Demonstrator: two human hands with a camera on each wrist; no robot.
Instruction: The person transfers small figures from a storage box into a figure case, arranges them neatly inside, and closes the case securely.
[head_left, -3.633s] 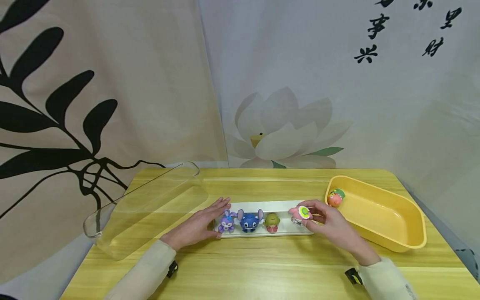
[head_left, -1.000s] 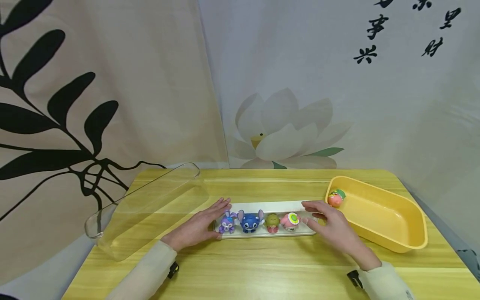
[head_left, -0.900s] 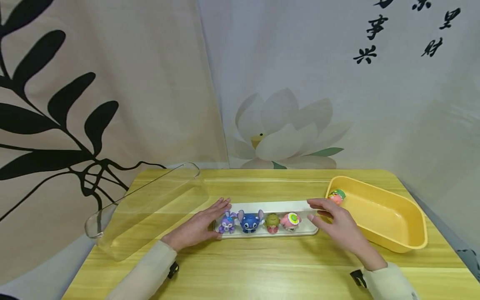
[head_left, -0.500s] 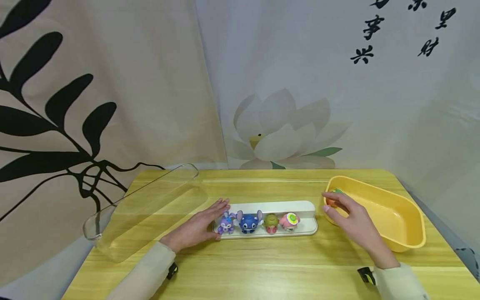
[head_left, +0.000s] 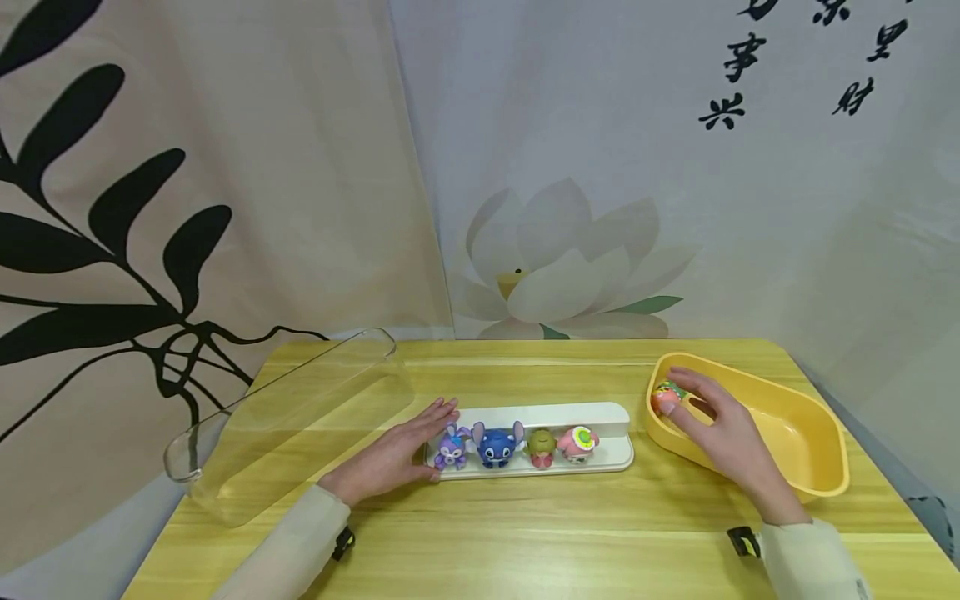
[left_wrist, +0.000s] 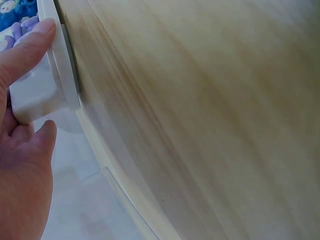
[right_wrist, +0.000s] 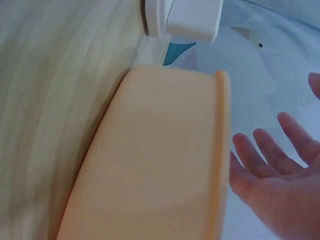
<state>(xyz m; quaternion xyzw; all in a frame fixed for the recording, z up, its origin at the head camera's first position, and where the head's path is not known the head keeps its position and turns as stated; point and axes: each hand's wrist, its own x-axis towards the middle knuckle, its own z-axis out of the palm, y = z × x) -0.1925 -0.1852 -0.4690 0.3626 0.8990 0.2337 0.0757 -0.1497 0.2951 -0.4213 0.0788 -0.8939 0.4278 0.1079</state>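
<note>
A white stepped display base [head_left: 615,450] lies mid-table, bearing a row of figurines: a purple rabbit [head_left: 451,448], a blue big-eared figure [head_left: 496,447], a green-and-pink one [head_left: 541,448] and a pink one with a yellow-green swirl [head_left: 577,444]. My left hand [head_left: 390,457] holds the base's left end; in the left wrist view the thumb [left_wrist: 32,47] presses its front edge. My right hand [head_left: 723,429] is over the yellow bin [head_left: 802,433], fingers parted beside a pink figurine with a green top [head_left: 665,396]. In the right wrist view the bin wall [right_wrist: 150,150] hides that figurine.
A transparent cover [head_left: 300,433] lies slanted on the left of the wooden table [head_left: 525,533], partly past its edge. A curtain with a printed lotus [head_left: 562,258] hangs behind the table.
My right hand set the pink swirl figurine at the row's right end, let go, and moved right to the bin. My left hand stays at the base's end.
</note>
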